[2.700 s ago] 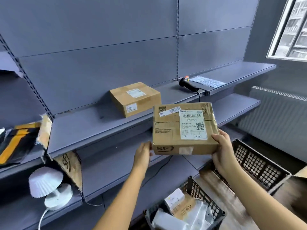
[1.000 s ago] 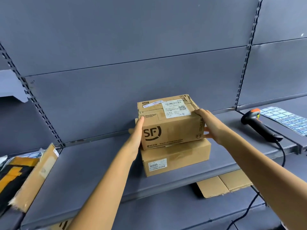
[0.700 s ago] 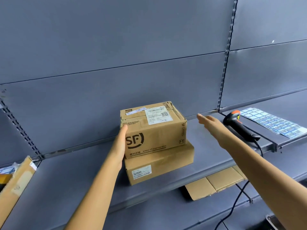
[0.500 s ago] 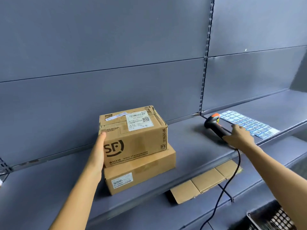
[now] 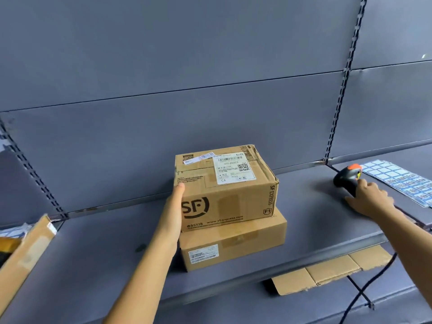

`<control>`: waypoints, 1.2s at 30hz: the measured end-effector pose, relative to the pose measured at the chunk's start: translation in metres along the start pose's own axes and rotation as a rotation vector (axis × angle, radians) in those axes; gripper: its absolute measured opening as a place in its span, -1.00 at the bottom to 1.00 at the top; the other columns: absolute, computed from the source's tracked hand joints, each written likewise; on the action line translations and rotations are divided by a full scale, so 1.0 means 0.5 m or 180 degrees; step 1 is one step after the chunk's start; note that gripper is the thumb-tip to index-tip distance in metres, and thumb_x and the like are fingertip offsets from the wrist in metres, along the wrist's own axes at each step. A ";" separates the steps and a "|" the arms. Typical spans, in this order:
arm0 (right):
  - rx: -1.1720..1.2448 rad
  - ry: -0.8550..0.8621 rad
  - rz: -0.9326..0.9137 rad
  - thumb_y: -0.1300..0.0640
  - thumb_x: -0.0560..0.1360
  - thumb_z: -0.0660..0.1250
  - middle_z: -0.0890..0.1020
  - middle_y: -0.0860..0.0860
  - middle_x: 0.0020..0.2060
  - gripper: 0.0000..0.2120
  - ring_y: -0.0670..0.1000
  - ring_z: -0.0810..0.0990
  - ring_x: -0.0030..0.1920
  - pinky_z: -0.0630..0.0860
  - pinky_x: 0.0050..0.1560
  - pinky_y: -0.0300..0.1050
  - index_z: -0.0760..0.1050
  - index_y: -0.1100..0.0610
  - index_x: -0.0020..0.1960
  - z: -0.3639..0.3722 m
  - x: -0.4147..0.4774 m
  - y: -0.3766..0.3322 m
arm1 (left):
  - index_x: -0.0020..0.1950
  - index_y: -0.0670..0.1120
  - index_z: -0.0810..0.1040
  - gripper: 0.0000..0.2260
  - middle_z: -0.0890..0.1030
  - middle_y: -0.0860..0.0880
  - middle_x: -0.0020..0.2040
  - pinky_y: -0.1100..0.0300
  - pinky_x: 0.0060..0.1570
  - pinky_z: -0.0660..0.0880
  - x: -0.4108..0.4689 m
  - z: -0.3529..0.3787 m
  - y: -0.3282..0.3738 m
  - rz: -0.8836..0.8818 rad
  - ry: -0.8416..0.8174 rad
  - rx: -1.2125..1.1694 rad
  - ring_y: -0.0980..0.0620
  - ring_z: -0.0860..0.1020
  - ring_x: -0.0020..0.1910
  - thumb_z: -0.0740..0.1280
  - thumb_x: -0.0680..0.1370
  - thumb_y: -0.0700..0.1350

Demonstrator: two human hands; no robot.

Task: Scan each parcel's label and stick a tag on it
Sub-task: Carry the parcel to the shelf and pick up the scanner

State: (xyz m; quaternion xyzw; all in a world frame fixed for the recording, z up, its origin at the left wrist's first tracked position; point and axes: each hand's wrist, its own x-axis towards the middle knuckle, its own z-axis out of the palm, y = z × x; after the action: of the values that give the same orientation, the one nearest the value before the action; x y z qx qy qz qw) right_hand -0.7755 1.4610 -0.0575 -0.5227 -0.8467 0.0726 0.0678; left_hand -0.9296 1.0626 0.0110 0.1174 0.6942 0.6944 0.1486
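left hand (image 5: pixel 174 211): my fingers straight and together, flat against the top box (image 5: pixel 229 197), on its left side.
right hand (image 5: pixel 371 199): my fingers curled round the scanner (image 5: pixel 346 177), far right.

The SF Express parcel (image 5: pixel 225 185) sits on the lower parcel (image 5: pixel 233 246), mid-shelf (image 5: pixel 93 253). The barcode scanner (image 5: pixel 346 178) lies to the right, and the tag sheet (image 5: pixel 402 181) is apparently just beyond it.

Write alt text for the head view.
A person's left hand rests against an SF Express box stacked on a plainer box on a grey shelf, while the right hand grips a barcode scanner beside a sheet of tags.
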 end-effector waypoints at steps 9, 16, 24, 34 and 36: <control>0.0365 -0.0102 0.0543 0.12 0.46 0.35 0.36 0.32 0.18 -0.47 0.37 0.40 0.22 0.32 0.21 0.18 0.22 0.26 0.31 0.029 0.026 0.019 | 0.01 0.12 0.52 -0.70 0.62 0.01 -0.04 0.18 -0.23 0.37 0.007 0.002 -0.012 -0.0099 0.0132 0.0031 0.09 0.55 -0.07 0.03 0.62 0.17; 0.2927 0.0015 -0.0038 0.25 0.45 0.35 0.44 0.18 -0.33 -0.80 0.09 0.43 -0.42 0.40 -0.43 -0.12 0.31 0.12 -0.15 -0.087 -0.073 -0.081 | 0.15 0.09 0.50 -0.67 0.62 0.01 0.03 0.16 -0.18 0.42 0.000 -0.004 -0.022 -0.0019 0.0065 0.0026 0.08 0.56 0.00 0.07 0.60 0.21; 0.4781 -0.1605 -0.0927 0.19 0.43 0.35 0.44 0.13 -0.24 -0.68 0.02 0.40 -0.36 0.33 -0.31 -0.07 0.50 0.14 0.19 -0.253 -0.430 -0.154 | 0.36 0.08 0.38 -0.28 0.56 0.07 0.24 0.01 0.33 0.36 -0.035 -0.032 -0.056 0.0349 -0.0388 -0.0147 0.10 0.49 0.25 0.27 0.27 0.38; 0.4427 -0.1744 -0.1181 0.23 0.40 0.45 0.43 0.07 -0.43 -0.74 0.02 0.39 -0.45 0.31 -0.46 -0.20 0.56 0.02 0.06 -0.230 -0.657 -0.124 | 0.42 0.15 0.14 -0.13 0.46 0.23 0.20 0.52 -0.08 0.45 -0.076 -0.033 -0.077 0.1077 -0.0539 -0.0009 0.46 0.47 0.08 0.41 0.16 0.17; 0.4371 -0.1701 -0.1234 0.15 0.36 0.43 0.43 0.06 -0.44 -0.72 0.01 0.39 -0.43 0.33 -0.40 -0.17 0.55 0.03 0.06 -0.215 -0.669 -0.121 | 0.45 0.15 0.16 -0.12 0.48 0.19 0.22 0.49 -0.07 0.48 -0.071 -0.037 -0.077 0.1080 -0.0619 0.0021 0.41 0.49 0.10 0.42 0.17 0.16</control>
State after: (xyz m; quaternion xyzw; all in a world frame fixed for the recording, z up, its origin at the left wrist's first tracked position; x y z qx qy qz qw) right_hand -0.6594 1.1402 0.0467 -0.1699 -0.6757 0.6939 0.1819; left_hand -0.9020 1.0320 -0.0260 0.2998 0.6491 0.6926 0.0954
